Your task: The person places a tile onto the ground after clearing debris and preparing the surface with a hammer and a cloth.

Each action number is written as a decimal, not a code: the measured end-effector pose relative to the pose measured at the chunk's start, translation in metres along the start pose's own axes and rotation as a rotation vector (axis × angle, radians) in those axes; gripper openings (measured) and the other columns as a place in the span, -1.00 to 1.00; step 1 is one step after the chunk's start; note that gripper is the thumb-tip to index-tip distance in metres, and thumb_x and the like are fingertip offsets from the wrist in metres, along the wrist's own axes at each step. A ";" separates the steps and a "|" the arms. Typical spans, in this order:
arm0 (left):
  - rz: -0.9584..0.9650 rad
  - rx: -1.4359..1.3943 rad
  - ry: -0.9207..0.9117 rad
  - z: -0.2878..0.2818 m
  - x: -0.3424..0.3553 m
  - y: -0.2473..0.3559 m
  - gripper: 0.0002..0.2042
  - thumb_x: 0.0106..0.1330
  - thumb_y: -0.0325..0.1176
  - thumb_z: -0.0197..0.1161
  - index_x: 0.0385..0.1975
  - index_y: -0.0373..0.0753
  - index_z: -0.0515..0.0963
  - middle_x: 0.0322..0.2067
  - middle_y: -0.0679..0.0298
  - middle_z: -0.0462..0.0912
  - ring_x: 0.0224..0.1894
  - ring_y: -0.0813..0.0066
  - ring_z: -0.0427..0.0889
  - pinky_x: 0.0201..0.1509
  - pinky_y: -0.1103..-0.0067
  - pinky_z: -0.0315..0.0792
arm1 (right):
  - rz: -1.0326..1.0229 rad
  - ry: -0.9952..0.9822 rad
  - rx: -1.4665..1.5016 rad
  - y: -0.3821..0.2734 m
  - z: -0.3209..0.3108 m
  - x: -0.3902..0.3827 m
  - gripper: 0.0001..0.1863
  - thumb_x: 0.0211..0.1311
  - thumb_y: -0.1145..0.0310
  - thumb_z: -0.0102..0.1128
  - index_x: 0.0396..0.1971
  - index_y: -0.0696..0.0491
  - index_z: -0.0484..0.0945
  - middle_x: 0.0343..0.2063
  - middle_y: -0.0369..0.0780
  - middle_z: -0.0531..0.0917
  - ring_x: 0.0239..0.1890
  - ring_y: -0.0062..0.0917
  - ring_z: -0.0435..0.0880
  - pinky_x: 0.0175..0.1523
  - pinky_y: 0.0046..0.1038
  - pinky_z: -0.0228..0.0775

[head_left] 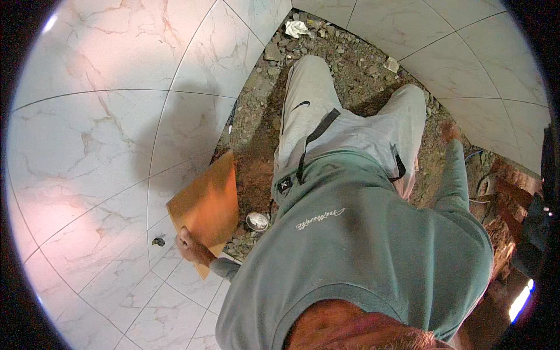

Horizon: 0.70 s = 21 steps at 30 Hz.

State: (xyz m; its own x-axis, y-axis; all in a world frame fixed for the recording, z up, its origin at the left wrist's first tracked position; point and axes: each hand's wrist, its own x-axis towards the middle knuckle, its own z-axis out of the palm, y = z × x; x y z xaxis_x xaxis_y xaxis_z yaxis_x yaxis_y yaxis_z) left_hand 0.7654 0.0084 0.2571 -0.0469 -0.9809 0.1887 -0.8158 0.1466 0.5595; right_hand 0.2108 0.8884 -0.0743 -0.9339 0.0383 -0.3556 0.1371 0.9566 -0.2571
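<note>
- Gripping the orange board (211,197) by its outer edge, the left hand (188,246) showed curled fingers;
- the board lay at left, where marbled tiles (87,134) met rubble (261,93);
- it looked stiff, smooth and probably light, best held by opposite edges;
- farther off, the right hand (450,132) was low near the rubble; its fingers' state could not be told.

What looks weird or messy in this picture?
A crumpled white scrap lies on the rubble near the far corner, like litter. A small dark patch also stands out against the pale tiles, near the left hand and orange board; I can't tell whether it's a hole.
</note>
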 end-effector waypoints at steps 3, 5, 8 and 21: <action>0.099 -0.056 0.089 -0.025 -0.005 0.020 -0.47 0.44 0.14 0.19 -0.28 -0.34 0.63 -0.44 0.18 0.58 -0.36 0.37 0.55 -0.20 0.35 0.45 | -0.051 0.023 -0.305 -0.071 -0.039 0.016 -0.55 0.55 0.22 -0.04 0.32 0.06 0.34 0.14 -0.13 0.55 0.10 -0.28 0.61 0.13 -0.30 0.47; 0.207 -0.003 0.194 -0.036 -0.003 0.058 -0.47 0.46 0.14 0.18 -0.29 -0.34 0.62 -0.45 0.16 0.57 -0.36 0.36 0.56 -0.20 0.34 0.45 | -0.115 0.044 -0.254 -0.153 -0.050 0.010 -0.54 0.54 0.22 0.00 0.32 0.07 0.36 0.16 -0.13 0.56 0.11 -0.31 0.61 0.14 -0.31 0.48; 0.215 0.037 0.268 -0.043 -0.002 0.125 -0.46 0.51 0.13 0.14 -0.34 -0.35 0.58 -0.46 0.16 0.56 -0.37 0.35 0.51 -0.22 0.37 0.44 | -0.347 -0.046 0.157 -0.344 -0.095 -0.053 -0.57 0.49 0.13 0.17 0.19 0.07 0.50 -0.08 -0.17 0.65 -0.09 -0.44 0.66 -0.02 -0.38 0.54; 0.535 -0.638 0.155 0.010 0.009 0.364 -0.51 0.54 0.01 0.18 -0.29 -0.43 0.61 -0.32 0.20 0.63 -0.27 0.42 0.54 -0.15 0.44 0.47 | -0.973 -0.166 0.799 -0.593 -0.053 -0.122 -0.27 0.44 -0.16 0.15 0.33 0.12 0.36 0.16 -0.07 0.48 0.25 -0.32 0.46 0.33 -0.24 0.32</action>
State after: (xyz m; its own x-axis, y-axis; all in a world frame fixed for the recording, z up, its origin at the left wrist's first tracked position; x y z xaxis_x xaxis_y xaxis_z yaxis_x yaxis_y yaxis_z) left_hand 0.4623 0.0514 0.4546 -0.2162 -0.7373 0.6400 -0.2226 0.6755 0.7030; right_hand 0.2257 0.3318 0.1687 -0.7159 -0.6715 0.1913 -0.3651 0.1264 -0.9223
